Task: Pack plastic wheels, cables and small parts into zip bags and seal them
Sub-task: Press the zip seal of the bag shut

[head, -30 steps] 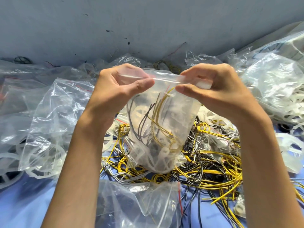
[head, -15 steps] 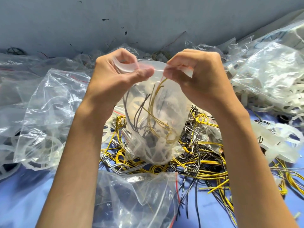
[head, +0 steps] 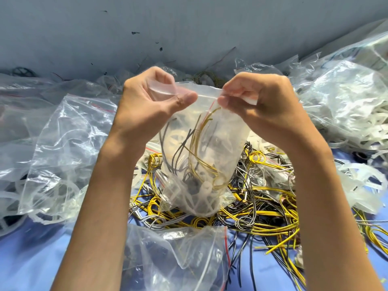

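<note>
Pinching the mouth of the zip bag [head: 201, 148] at both ends, the person has it hanging upright just above the cable pile [head: 262, 208]. That looks deliberate: the contents' weight pulls the bag straight, so the two halves of the zip strip line up for pressing. The left hand [head: 147, 106] grips one top corner, thumb flat on the near face of the bag and curled fingers [head: 159, 77] behind the strip. The right hand [head: 262, 101] mirrors it at the other corner, thumb tip against the strip. The two thumbs are close together near the middle of the bag's mouth, not touching. Low in the bag, well under the fingers, sit yellow and dark cables [head: 199, 156] and a pale wheel [head: 176, 138], clear of the zip. Whether the stretch between the thumbs is sealed, I cannot tell. Beneath the bag runs the blue tabletop [head: 31, 259], and on the camera's side of the bag a second clear bag [head: 178, 255] lies crumpled.
</note>
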